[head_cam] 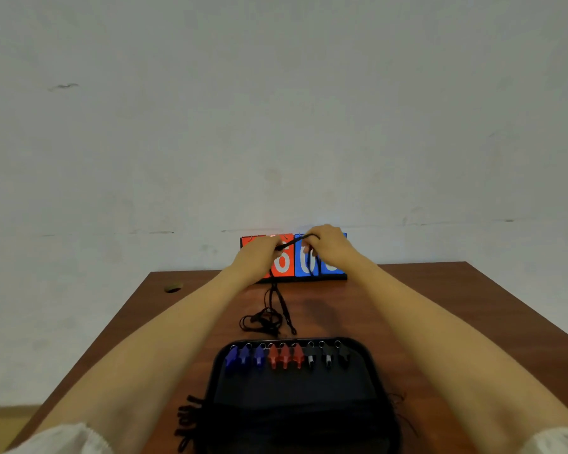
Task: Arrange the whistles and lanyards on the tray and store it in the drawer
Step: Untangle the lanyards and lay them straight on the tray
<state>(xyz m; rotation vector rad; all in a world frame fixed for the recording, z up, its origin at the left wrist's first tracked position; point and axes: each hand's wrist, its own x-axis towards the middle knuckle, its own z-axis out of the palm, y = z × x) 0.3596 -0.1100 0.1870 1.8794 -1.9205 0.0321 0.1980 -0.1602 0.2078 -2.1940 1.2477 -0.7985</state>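
**Item: black lanyard, held taut between both hands**

Grip: the left hand (259, 253) and right hand (328, 244) are raised at the far end of the table (440, 306). Each has its fingers curled round one part of a single lanyard (292, 243).

Held span: short and stretched. It runs left to right and rises slightly toward the right hand.

Remainder: the cord drops from the left hand to a loose tangle (263, 321) on the table.

Behind the grip: a red-and-blue scoreboard (284, 263).

Destination: the tray (217, 365) lies toward the person from the grip, just past the tangle.
- Its far edge holds a row of nine whistles (286, 355): three blue, three red, three black.
- Further lanyards (189, 417) spill over its near left rim.

Judgement: the cord probably needs gathering, then carrying back toward the body. Both hands look about equally far from the tray. The trailing tangle may drag across the whistles.
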